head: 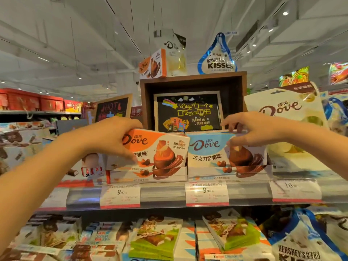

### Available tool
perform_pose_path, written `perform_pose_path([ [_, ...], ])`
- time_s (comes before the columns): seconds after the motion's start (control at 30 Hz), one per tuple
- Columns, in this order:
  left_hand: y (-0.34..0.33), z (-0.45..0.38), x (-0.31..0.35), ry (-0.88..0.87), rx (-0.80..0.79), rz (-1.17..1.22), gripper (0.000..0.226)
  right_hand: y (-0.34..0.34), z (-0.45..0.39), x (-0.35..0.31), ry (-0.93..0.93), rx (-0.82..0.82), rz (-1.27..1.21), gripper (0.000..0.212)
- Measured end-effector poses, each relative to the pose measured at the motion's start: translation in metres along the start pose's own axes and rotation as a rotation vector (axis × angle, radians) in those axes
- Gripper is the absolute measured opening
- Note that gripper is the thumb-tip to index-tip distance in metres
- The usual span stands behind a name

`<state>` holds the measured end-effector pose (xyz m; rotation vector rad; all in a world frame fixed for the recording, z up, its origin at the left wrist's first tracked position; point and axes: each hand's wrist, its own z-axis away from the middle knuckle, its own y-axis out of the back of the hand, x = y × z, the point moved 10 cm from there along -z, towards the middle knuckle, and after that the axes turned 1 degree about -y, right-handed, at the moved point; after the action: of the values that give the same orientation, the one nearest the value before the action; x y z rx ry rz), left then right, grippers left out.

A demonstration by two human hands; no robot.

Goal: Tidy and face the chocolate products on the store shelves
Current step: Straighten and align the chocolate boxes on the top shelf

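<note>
An orange Dove box (pixel 160 149) stands tilted in its display tray on the top shelf, its left side raised. My left hand (pixel 111 136) grips its upper left corner, thumb on the front face. Beside it on the right stands a blue Dove box (pixel 209 149), upright in its own tray. My right hand (pixel 252 129) holds the blue box's top right edge, fingers over the top and thumb on the front.
A large cream Dove bag (pixel 288 117) stands to the right. A wooden display box (pixel 192 80) with a chalkboard sign sits behind. Price tags (pixel 207 193) line the shelf rail (pixel 162 194). Kinder packs (pixel 156 240) and a Hershey's bag (pixel 301 247) fill the lower shelf.
</note>
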<state>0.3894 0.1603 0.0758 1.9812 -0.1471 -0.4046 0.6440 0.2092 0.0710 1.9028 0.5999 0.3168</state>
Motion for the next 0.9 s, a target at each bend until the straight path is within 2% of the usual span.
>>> perform_pose_path([
  [0.1,0.003,-0.007,0.009,-0.027,0.029,-0.287,0.057,-0.013,-0.007,-0.015,0.032,-0.044,-0.075,0.044],
  [0.2,0.004,-0.008,0.007,-0.043,0.008,-0.071,0.042,-0.022,-0.011,-0.02,0.044,-0.088,-0.165,0.027],
  [0.3,0.006,-0.005,-0.001,-0.051,-0.014,0.161,0.034,-0.023,-0.011,-0.019,0.079,-0.119,-0.277,0.023],
  [0.43,0.002,-0.007,-0.001,-0.088,-0.002,0.173,0.036,-0.025,-0.014,-0.018,0.094,-0.152,-0.297,0.02],
  [0.5,-0.011,-0.009,-0.004,-0.072,-0.055,0.158,0.037,-0.021,-0.017,-0.019,0.106,-0.142,-0.293,0.014],
  [0.57,-0.029,-0.011,-0.004,-0.075,-0.112,-0.014,0.042,-0.008,-0.025,-0.021,0.123,-0.048,-0.28,0.021],
  [0.63,-0.037,-0.013,0.001,-0.106,-0.08,-0.153,0.061,0.003,-0.036,-0.018,0.099,0.064,-0.278,0.025],
  [0.7,-0.035,-0.014,0.011,-0.134,-0.008,-0.122,0.083,0.001,-0.049,-0.013,0.045,0.066,-0.252,0.023],
  [0.73,-0.033,-0.014,0.015,-0.146,0.014,-0.093,0.086,-0.005,-0.055,-0.01,0.012,0.021,-0.221,0.022],
  [0.83,-0.035,-0.018,0.021,-0.139,-0.03,-0.005,0.07,-0.023,-0.065,-0.004,-0.054,-0.134,-0.134,0.021],
  [0.9,-0.037,-0.018,0.022,-0.146,-0.061,0.063,0.056,-0.026,-0.069,-0.002,-0.069,-0.158,-0.13,0.023],
])
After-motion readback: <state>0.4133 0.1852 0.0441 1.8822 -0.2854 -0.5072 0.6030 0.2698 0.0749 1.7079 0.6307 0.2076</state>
